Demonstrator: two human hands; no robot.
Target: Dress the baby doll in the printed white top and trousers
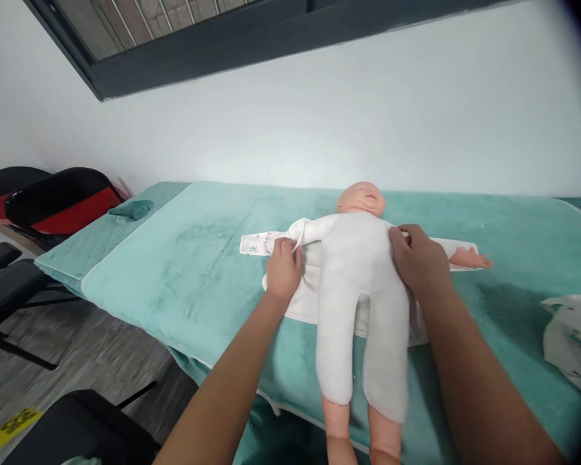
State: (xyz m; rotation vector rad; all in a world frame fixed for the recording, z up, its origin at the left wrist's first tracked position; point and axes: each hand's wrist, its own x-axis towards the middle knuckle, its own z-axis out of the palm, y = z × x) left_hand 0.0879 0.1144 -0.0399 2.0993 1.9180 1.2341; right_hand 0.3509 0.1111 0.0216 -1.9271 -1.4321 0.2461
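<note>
A baby doll (351, 252) with a white cloth body lies on its back, its legs toward me. Spread beneath it is a white baby shirt (303, 303). The printed sleeve (256, 244) on the left stretches outward around the doll's arm, and no doll hand shows at its end. My left hand (285, 268) is closed on this sleeve near its shoulder end. Against the doll's opposite shoulder, my right hand (421, 258) has its fingers curled; what they pinch is hidden. Beyond it, the doll's bare hand (470, 258) rests over the other sleeve (452, 244).
A green padded bed (198, 258) carries the doll and meets a white wall (271, 135). On the bed's right lies a crumpled printed white cloth (574, 342). Black-and-red chairs (65, 200) stand at the left, and another black chair (84, 433) is near the front edge.
</note>
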